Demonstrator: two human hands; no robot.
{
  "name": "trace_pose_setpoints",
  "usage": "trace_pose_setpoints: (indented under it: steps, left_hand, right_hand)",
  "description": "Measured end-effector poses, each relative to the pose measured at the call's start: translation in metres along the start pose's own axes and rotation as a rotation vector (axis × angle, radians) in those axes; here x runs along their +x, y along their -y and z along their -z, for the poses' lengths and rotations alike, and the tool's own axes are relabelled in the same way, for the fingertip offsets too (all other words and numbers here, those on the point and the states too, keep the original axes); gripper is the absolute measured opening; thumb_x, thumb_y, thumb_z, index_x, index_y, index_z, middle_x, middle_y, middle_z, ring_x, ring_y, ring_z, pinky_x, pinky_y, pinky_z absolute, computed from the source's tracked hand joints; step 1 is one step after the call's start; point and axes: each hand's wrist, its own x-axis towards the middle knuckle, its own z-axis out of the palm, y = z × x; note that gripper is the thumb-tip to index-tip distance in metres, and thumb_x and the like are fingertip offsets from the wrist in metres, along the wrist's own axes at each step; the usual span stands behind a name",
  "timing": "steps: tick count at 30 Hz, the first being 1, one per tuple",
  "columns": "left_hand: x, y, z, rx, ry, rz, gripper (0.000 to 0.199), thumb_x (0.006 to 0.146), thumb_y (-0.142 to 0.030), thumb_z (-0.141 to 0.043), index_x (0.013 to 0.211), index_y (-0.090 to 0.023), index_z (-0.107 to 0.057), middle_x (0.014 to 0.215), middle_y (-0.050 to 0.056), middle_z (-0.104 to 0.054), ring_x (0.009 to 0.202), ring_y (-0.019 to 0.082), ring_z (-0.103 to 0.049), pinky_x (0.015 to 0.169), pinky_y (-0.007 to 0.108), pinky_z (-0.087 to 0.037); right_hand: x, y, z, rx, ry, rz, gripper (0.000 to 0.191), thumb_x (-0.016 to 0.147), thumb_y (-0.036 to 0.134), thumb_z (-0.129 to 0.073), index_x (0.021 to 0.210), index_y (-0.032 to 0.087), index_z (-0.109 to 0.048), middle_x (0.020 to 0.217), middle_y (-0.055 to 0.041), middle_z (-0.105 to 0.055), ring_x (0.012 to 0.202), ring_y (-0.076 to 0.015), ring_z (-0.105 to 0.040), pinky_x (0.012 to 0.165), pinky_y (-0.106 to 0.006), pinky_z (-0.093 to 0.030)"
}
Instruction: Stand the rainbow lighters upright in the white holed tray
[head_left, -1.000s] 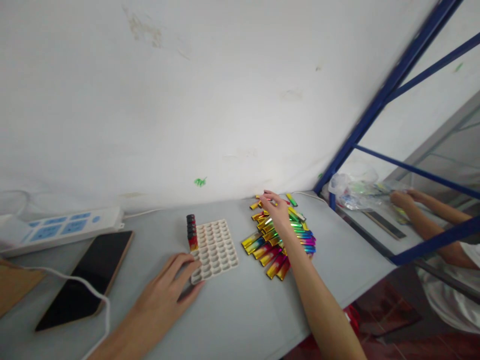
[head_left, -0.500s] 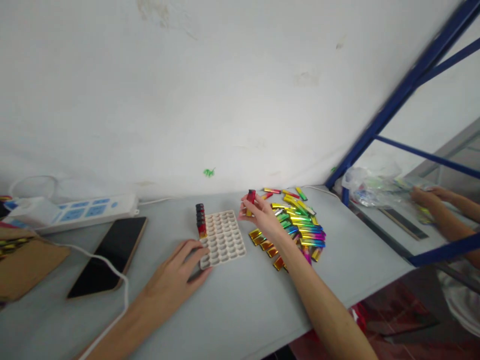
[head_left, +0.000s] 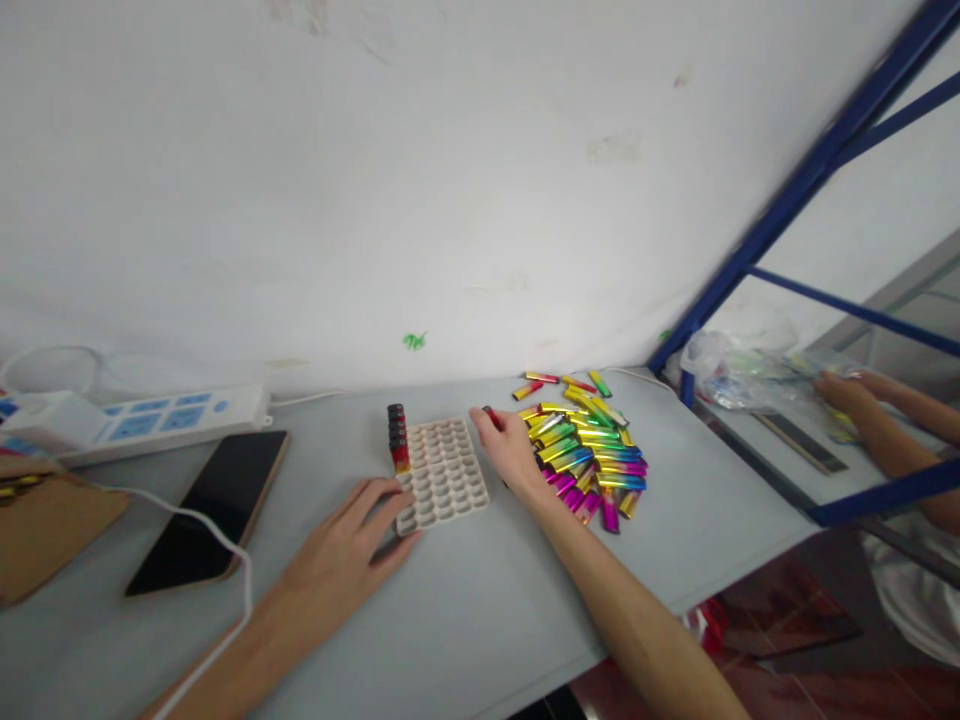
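Observation:
My left hand (head_left: 352, 535) holds the near left corner of a pale tray (head_left: 450, 510) with rows of small pockets, its fingertips on the rim and its thumb along the front edge. A row of lighters (head_left: 397, 445) with black tops and red-to-gold bodies stands upright along the tray's left side. Just off the tray's right edge, my right hand (head_left: 506, 445) is closed around a red lighter (head_left: 491, 415); the fingers hide most of it. To the right of that hand, many shiny lighters (head_left: 592, 440) in gold, green, blue and purple lie in a loose pile.
A black phone (head_left: 210, 510), a white power strip (head_left: 172, 415) and a brown cardboard piece (head_left: 60, 535) lie at left, with a white cable (head_left: 244, 560) crossing my left forearm. A blue metal frame (head_left: 787, 190) rises at right; beyond it another person's hands (head_left: 851, 395) handle plastic bags.
My right hand has turned over and lowered slightly beside the tray, so the lighter in it is mostly hidden now. My left hand stays at the tray's corner.

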Motion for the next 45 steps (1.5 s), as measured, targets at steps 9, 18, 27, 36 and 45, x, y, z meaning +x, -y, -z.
trace_pose_setpoints:
  steps: [9, 18, 27, 36, 45]
  left_hand:
    - [0.001, -0.003, 0.002, 0.017, 0.007, 0.003, 0.019, 0.103, -0.034, -0.062, 0.121, -0.027, -0.065, 0.12, 0.006, -0.07, 0.109, 0.022, -0.072, 0.097, 0.037, -0.063]
    - [-0.002, -0.008, 0.002, 0.074, -0.01, 0.055, 0.021, 0.106, -0.042, -0.059, 0.114, -0.023, -0.061, 0.121, 0.006, -0.065, 0.098, 0.022, -0.072, 0.081, 0.033, -0.063]
    - [-0.001, -0.01, 0.006, 0.087, 0.015, 0.004, 0.012, 0.104, -0.035, -0.064, 0.104, -0.023, -0.065, 0.102, 0.004, -0.067, 0.096, 0.024, -0.066, 0.088, 0.038, -0.056]
    - [0.0, -0.01, 0.005, 0.109, 0.063, -0.022, 0.015, 0.106, -0.035, -0.063, 0.1, -0.023, -0.068, 0.097, 0.003, -0.07, 0.095, 0.024, -0.064, 0.091, 0.039, -0.052]
    - [-0.003, 0.003, 0.0, 0.094, 0.076, -0.043, 0.022, 0.108, -0.04, -0.056, 0.11, -0.024, -0.071, 0.105, 0.004, -0.075, 0.102, 0.025, -0.068, 0.098, 0.042, -0.052]
  right_hand:
    - [0.0, -0.003, -0.005, -0.007, -0.012, 0.103, 0.047, 0.097, 0.064, -0.052, 0.071, 0.024, -0.05, 0.059, 0.0066, -0.044, 0.06, -0.0138, -0.043, 0.059, -0.028, -0.032]
    - [-0.012, 0.008, -0.007, -0.057, 0.066, 0.373, 0.035, 0.102, 0.056, -0.06, 0.098, 0.021, -0.068, 0.091, -0.003, -0.066, 0.088, -0.0187, -0.06, 0.079, -0.03, -0.049]
    - [-0.027, 0.016, -0.022, -0.045, 0.2, 0.415, 0.032, 0.105, 0.053, -0.062, 0.104, 0.021, -0.064, 0.079, 0.0018, -0.069, 0.069, -0.0144, -0.064, 0.068, -0.026, -0.05]
    - [-0.019, 0.02, -0.02, -0.36, 0.408, 0.648, 0.019, 0.11, 0.036, -0.062, 0.117, 0.019, -0.069, 0.11, -0.0092, -0.08, 0.099, -0.0198, -0.076, 0.089, -0.031, -0.056]
    - [-0.033, 0.038, -0.042, -0.614, 0.382, 0.567, 0.024, 0.107, 0.037, -0.068, 0.116, 0.016, -0.064, 0.107, -0.0141, -0.078, 0.091, -0.0227, -0.075, 0.076, -0.03, -0.053]
